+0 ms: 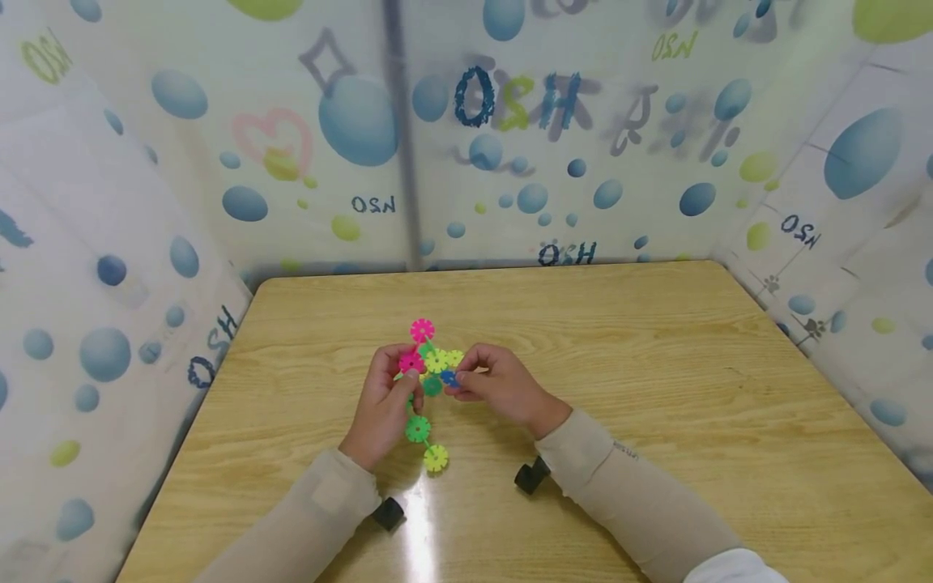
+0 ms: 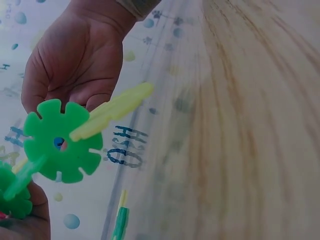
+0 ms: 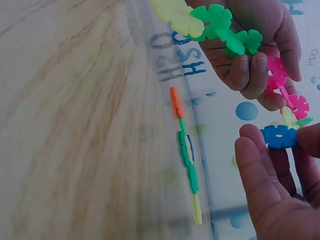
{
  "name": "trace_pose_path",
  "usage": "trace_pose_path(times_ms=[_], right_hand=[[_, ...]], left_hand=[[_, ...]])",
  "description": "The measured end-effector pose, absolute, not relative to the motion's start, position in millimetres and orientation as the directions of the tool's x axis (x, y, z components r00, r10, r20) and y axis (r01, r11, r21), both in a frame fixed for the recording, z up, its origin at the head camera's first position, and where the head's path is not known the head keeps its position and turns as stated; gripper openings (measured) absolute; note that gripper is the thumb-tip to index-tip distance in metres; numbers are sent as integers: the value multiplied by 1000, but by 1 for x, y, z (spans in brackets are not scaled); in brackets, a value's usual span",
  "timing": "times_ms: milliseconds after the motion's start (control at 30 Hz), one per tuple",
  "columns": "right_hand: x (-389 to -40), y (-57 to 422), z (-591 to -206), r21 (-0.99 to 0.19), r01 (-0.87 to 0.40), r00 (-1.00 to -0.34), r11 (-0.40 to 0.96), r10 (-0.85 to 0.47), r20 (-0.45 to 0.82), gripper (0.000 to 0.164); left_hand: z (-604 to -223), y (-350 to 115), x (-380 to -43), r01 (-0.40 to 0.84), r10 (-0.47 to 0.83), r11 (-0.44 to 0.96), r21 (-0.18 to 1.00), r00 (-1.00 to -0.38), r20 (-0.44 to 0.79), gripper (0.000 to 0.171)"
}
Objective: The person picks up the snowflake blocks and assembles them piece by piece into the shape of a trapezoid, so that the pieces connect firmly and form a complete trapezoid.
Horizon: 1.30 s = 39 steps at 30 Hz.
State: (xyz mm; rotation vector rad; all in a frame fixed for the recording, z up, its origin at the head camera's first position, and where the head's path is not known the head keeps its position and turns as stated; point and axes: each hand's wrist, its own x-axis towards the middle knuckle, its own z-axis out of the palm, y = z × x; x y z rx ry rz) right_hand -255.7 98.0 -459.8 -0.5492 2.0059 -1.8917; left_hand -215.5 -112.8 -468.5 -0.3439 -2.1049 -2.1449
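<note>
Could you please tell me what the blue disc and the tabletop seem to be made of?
The blue disc looks like moulded plastic with a smooth finish, given its even colour and regular notches. The tabletop could be wood or wood-look laminate, somewhat glossy, given its grain and reflection.

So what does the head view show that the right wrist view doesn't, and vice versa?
Head only: the beige sleeves and the black devices at the wrists.

Right wrist only: an orange piece, seen nearly edge-on; no orange shows in the head view.

Both: the left hand holding joined pink, green and yellow pieces, the right hand pinching a blue piece, the wooden table and the patterned backdrop.
</note>
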Motion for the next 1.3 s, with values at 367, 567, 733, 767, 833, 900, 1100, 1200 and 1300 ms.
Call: trace_pose_path(times_ms=[367,567,733,767,833,900,1100,1200,1300], right_hand=[[-253,96,-457,-998,-43,-867,39,-498,18,11],[-251,97,-458,-999,-46,-848,-6,-528,42,44],[-253,98,-458,-996,-88,-828,1,-556,73,56],[-253,98,-458,-995,-98,-825,5,-560,79,56],[-253,98,-459,-993,-117,-819,8,-566,92,57],[-253,97,-459,-992,-125,-819,8,-566,99,58],[-254,96,-461,-995,-96,-825,-1,-559,81,56],[-254,96,-462,-995,-96,-825,-8,-559,84,55],[-253,96,-462,-995,-99,-826,-15,-556,90,52]], left_hand=[[-469,-113,-215,240,115,-20,970,-964,241,34],[-470,-114,-214,237,135,-32,971,-961,239,36],[-470,-114,-214,231,141,-33,972,-962,233,34],[-470,-114,-214,231,142,-34,972,-962,233,34],[-470,-114,-214,233,148,-35,972,-960,236,35],[-470,-114,-215,240,151,-38,970,-958,243,35],[-471,-113,-215,250,156,-40,968,-955,253,34],[-471,-113,-215,256,167,-34,966,-952,258,35],[-471,-113,-215,267,182,-36,963,-946,269,34]])
